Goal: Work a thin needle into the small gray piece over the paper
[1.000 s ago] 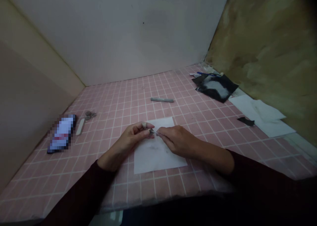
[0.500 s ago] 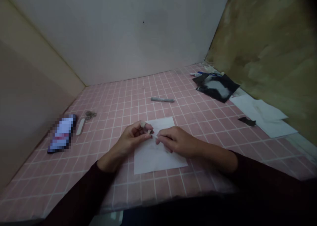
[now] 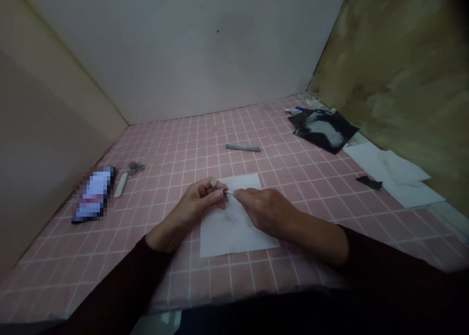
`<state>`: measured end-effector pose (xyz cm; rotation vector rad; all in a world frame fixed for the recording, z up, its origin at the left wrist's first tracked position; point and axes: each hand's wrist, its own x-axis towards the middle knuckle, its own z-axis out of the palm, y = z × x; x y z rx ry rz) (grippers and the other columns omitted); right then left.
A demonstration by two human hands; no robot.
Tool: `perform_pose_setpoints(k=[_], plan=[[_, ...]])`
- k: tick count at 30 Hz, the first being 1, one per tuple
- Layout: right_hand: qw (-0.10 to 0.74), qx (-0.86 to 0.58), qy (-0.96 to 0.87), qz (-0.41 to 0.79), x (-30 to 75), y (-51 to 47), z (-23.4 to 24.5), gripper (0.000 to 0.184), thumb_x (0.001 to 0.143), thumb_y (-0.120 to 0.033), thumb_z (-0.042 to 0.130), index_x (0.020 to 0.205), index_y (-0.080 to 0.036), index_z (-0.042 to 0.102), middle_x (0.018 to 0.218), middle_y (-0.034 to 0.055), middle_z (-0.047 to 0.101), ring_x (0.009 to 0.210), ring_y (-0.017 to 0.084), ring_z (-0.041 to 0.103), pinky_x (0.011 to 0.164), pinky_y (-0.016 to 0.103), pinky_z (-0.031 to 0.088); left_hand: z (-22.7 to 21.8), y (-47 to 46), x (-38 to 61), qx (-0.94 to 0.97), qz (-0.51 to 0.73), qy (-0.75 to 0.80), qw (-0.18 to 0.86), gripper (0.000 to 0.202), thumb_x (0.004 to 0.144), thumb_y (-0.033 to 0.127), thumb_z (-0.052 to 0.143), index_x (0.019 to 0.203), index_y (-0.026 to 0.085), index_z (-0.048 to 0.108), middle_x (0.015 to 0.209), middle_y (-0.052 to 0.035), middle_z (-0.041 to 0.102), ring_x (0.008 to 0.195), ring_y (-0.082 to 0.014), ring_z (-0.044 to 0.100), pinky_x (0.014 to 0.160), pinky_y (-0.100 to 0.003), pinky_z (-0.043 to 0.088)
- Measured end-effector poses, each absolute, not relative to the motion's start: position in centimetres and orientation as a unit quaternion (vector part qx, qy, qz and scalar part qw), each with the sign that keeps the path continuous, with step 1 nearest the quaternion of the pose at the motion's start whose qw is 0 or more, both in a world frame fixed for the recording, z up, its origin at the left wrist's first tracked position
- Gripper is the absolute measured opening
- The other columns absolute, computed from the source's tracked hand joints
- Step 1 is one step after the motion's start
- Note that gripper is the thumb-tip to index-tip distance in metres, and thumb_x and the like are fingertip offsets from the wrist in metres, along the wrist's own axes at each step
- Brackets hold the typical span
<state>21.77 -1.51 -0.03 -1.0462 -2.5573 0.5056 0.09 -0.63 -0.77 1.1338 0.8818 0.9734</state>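
My left hand [image 3: 196, 205] and my right hand [image 3: 262, 209] meet over a white sheet of paper [image 3: 234, 227] lying on the pink tiled table [image 3: 190, 144]. The left fingers are curled and pinch a tiny dark thing [image 3: 224, 194]. A pale band sits on one left fingertip. Pinched in my right hand is a thin pale sliver, whose tip touches that dark thing. What either piece is I cannot make out. Both wrists rest low by the paper.
A grey marker [image 3: 242, 147] lies beyond the paper. At the left are a phone [image 3: 93, 194], a pale nail file [image 3: 120, 185] and small scissors [image 3: 135, 167]. At the right lie a black-and-white packet [image 3: 324, 129], white sheets [image 3: 397, 173] and a black scrap [image 3: 369, 182].
The hands have stayed together over the paper with only small finger movements. The view has shifted slightly.
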Motion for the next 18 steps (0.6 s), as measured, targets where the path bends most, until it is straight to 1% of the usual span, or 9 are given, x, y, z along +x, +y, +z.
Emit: perform_pose_setpoints(k=[2,5,7,8,10,12,15,17,18], plan=[[0.187,-0.370,-0.877,0.242,21.8,-1.4,0.3,0.021,0.091,-0.010,0.041,0.093,-0.013,0.062,0.077,0.0065,0.063,0.064,0.014,0.051,0.061,0.027,0.036,-0.8,-0.7,0.1,0.503,0.435,0.393,0.635,0.018,0.079,0.023,0.077,0.093,0.015,0.068,0.082,-0.0023,0.068,0.070,-0.0104,0.063,0.069,-0.022,0.051],[0.194,-0.362,-0.775,0.480,22.1,-0.7,1.4,0.021,0.095,-0.023,0.042,0.087,-0.016,0.061,0.061,-0.0015,0.052,0.052,0.010,0.044,0.054,0.024,0.035,-0.6,-1.1,0.2,0.534,0.437,0.395,0.607,0.020,0.078,0.020,0.078,0.096,0.016,0.069,0.089,-0.0027,0.068,0.078,-0.0115,0.064,0.072,-0.022,0.050],[0.157,-0.336,-0.659,0.654,22.3,-0.2,2.0,0.024,0.096,-0.030,0.040,0.092,-0.016,0.060,0.054,-0.0076,0.039,0.041,0.007,0.028,0.043,0.021,0.026,-0.4,-1.4,0.2,0.563,0.447,0.393,0.573,0.020,0.079,0.019,0.077,0.097,0.018,0.070,0.093,-0.0030,0.068,0.082,-0.0118,0.063,0.074,-0.022,0.050],[0.146,-0.324,-0.610,0.708,22.5,0.0,2.1,0.025,0.096,-0.031,0.039,0.095,-0.017,0.059,0.053,-0.0097,0.033,0.039,0.007,0.020,0.040,0.021,0.021,-0.2,-1.5,0.3,0.573,0.456,0.393,0.557,0.019,0.079,0.019,0.077,0.096,0.018,0.070,0.095,-0.0032,0.068,0.084,-0.0121,0.063,0.075,-0.023,0.050],[0.137,-0.310,-0.569,0.749,22.5,0.2,2.2,0.026,0.096,-0.032,0.038,0.098,-0.017,0.058,0.053,-0.0113,0.029,0.038,0.007,0.013,0.038,0.021,0.017,0.0,-1.6,0.3,0.576,0.465,0.396,0.543,0.017,0.079,0.020,0.077,0.095,0.018,0.070,0.095,-0.0035,0.068,0.084,-0.0125,0.062,0.076,-0.023,0.050],[0.152,-0.324,-0.626,0.693,22.4,0.1,1.8,0.025,0.096,-0.030,0.039,0.096,-0.016,0.060,0.052,-0.0095,0.035,0.038,0.007,0.023,0.040,0.020,0.023,0.1,-1.6,0.3,0.560,0.462,0.405,0.556,0.018,0.079,0.021,0.077,0.096,0.018,0.070,0.092,-0.0033,0.068,0.080,-0.0124,0.062,0.073,-0.023,0.050],[0.188,-0.367,-0.800,0.436,22.1,-0.5,0.9,0.021,0.095,-0.021,0.044,0.091,-0.015,0.064,0.064,0.0003,0.056,0.055,0.011,0.047,0.055,0.024,0.037,-0.1,-1.4,0.2,0.532,0.437,0.415,0.595,0.020,0.080,0.022,0.076,0.098,0.017,0.069,0.088,-0.0033,0.068,0.074,-0.0114,0.062,0.070,-0.023,0.051],[0.176,-0.378,-0.870,0.263,22.0,-1.0,0.4,0.021,0.092,-0.011,0.043,0.095,-0.014,0.064,0.078,0.0071,0.065,0.066,0.015,0.053,0.062,0.027,0.038,-0.3,-1.1,0.1,0.523,0.420,0.411,0.617,0.018,0.080,0.024,0.076,0.096,0.015,0.070,0.085,-0.0026,0.068,0.070,-0.0102,0.061,0.069,-0.023,0.050],[0.163,-0.378,-0.886,0.212,21.9,-1.2,0.3,0.023,0.090,-0.008,0.042,0.098,-0.013,0.063,0.084,0.0093,0.066,0.068,0.016,0.053,0.063,0.028,0.038,-0.4,-0.9,0.1,0.521,0.414,0.409,0.624,0.017,0.081,0.024,0.075,0.094,0.015,0.070,0.083,-0.0022,0.067,0.068,-0.0097,0.061,0.068,-0.023,0.050]])
